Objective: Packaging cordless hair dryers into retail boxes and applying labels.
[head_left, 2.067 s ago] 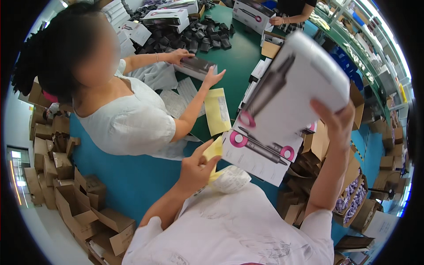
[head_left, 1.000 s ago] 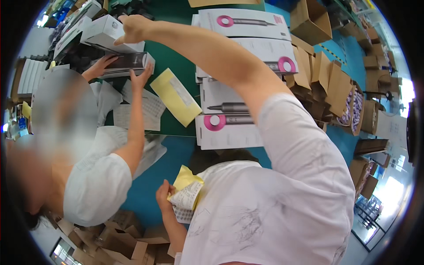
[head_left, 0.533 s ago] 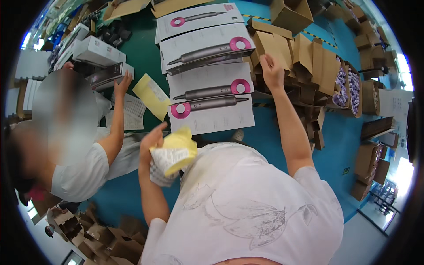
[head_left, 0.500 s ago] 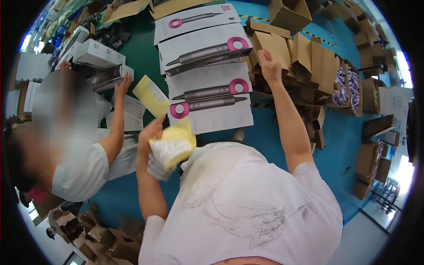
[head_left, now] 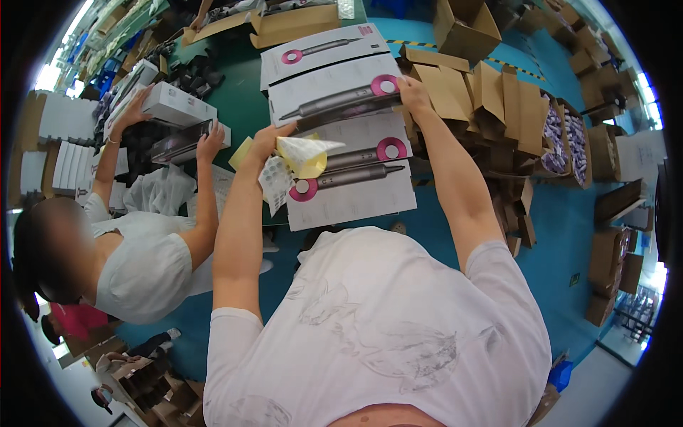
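Note:
Several white boxes, each printed with a grey wand-shaped tool with a pink ring, lie in rows on the green table. My right hand [head_left: 414,97] is closed on the right end of one tilted white box [head_left: 320,89], beside its pictured pink ring. At that box's left end, my left hand [head_left: 266,144] has its fingers closed on a bunch of sticker sheets [head_left: 304,158], yellow and white, with round marks on one. The sheets hang over the boxes nearer to me and partly cover them. Whether the left fingertips also grip the box is hard to make out.
To my left a co-worker handles a white box [head_left: 181,103] and a dark-sided box [head_left: 181,144]. Open cardboard cartons [head_left: 448,89] crowd the right side, with cartons of small purple packets [head_left: 574,146] beyond. An open carton [head_left: 295,27] stands at the far table edge.
My left hand has moved up and right to the tilted box's left end, carrying the sticker sheets. My right hand has moved left onto its right end. The co-worker's hands have shifted.

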The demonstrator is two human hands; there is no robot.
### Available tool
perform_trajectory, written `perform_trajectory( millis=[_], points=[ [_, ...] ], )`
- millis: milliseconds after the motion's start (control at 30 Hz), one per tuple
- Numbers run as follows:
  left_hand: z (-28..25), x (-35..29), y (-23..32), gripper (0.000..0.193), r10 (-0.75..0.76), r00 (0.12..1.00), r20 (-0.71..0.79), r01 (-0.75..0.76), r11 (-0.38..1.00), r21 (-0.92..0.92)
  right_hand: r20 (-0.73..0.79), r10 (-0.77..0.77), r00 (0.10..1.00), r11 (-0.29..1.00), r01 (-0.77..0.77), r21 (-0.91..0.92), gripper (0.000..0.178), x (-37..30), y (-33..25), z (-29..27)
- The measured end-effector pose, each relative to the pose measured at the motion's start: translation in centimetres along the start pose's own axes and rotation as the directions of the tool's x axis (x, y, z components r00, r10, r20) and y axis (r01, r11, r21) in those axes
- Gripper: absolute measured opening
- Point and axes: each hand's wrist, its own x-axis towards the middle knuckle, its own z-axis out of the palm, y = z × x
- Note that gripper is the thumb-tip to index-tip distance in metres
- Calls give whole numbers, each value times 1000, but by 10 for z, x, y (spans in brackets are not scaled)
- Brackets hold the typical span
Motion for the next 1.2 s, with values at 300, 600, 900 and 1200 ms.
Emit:
perform_trajectory(
  millis=[300,600,900,1200],
  points=[
    [14,-143,-3,68,72,995,-66,-67,995,76,120,291,949,703,-297,646,45,-155,-39,-63],
    [10,-197,-23,63,162,985,-54,-169,970,-173,117,65,991,610,-132,781,47,-187,-30,-83],
    [-30,-233,-50,66,256,965,50,-256,967,-1,22,-440,898,580,265,770,94,-196,-62,-111],
    [-49,-241,-87,73,249,954,165,-189,931,-312,282,-634,720,760,647,56,84,-214,-96,-131]
  ],
)
